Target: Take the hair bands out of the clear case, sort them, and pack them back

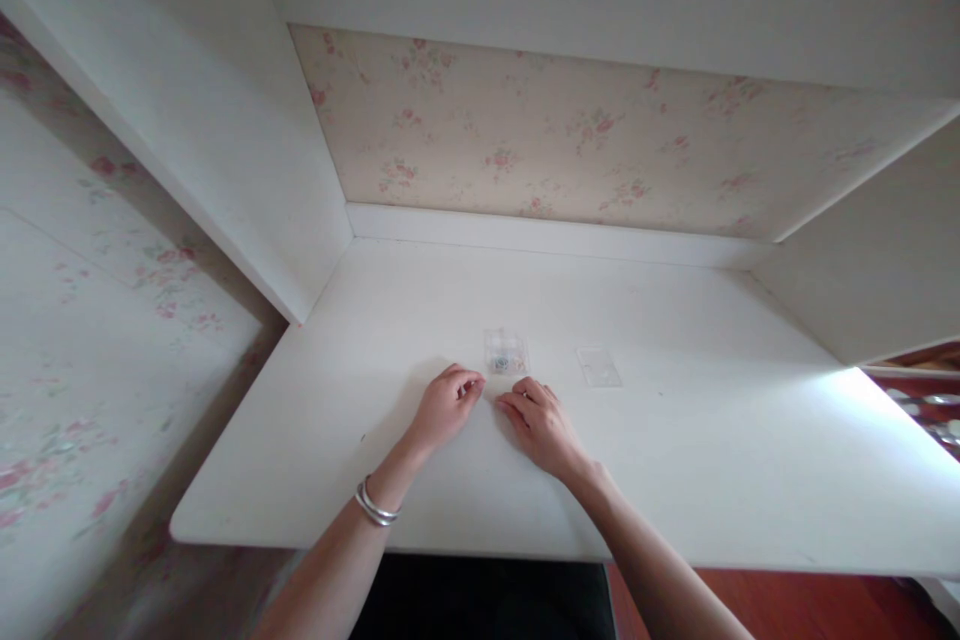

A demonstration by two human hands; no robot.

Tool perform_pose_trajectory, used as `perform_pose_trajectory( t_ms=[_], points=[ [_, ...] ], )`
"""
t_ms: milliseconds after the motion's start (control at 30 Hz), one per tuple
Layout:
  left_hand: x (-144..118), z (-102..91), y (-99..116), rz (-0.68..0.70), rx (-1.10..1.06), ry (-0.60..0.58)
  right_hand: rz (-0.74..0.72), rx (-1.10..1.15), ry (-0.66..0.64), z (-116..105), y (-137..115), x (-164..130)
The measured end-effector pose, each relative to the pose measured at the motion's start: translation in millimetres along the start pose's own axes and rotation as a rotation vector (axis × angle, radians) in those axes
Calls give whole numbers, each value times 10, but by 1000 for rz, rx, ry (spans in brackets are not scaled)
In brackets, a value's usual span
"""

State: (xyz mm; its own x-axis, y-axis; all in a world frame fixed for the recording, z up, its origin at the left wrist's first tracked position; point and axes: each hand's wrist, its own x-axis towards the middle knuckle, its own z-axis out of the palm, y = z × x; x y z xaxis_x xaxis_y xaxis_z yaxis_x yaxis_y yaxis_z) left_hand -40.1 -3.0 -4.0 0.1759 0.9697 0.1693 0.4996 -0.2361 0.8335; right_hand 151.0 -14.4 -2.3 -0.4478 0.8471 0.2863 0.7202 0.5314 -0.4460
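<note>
A small clear plastic box stands on the white desk just beyond my hands, with tiny dark and reddish pieces gathered at its near side. My left hand is left of the box's near edge, thumb and forefinger pinched together. Close by on the right, my right hand is also closed in a pinch, its fingertips pointing at the left hand's. Whatever is between the fingertips of either hand is too small to make out. To the right of the box a clear flat lid lies on the desk.
The white desk has a raised back ledge and white side panels. Above the ledge is flowered wallpaper. A tiny dark speck lies left of my left wrist. A black seat shows below the front edge.
</note>
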Motion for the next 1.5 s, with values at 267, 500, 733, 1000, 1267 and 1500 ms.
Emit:
perform_pose_trajectory(
  t_ms=[267, 500, 733, 1000, 1267, 1500],
  points=[
    [-9, -7, -14, 5, 48, -63, 124, 34, 248, -83, 217, 178],
    [-18, 5, -38, 22, 73, -76, 130, -55, 242, -136, 369, 294],
    [-69, 32, -28, 52, 95, -140, 250, 18, 333, -155, 420, 97],
    [-76, 134, 130, 193, 319, -175, 324, 129, 318, -86, 390, -232],
    [-70, 210, 158, 191, 343, -183, 322, 183, 365, -87, 395, -276],
    [-18, 202, 176, 77, 136, -134, 370, 246, 384, -98, 450, -305]
  ],
)
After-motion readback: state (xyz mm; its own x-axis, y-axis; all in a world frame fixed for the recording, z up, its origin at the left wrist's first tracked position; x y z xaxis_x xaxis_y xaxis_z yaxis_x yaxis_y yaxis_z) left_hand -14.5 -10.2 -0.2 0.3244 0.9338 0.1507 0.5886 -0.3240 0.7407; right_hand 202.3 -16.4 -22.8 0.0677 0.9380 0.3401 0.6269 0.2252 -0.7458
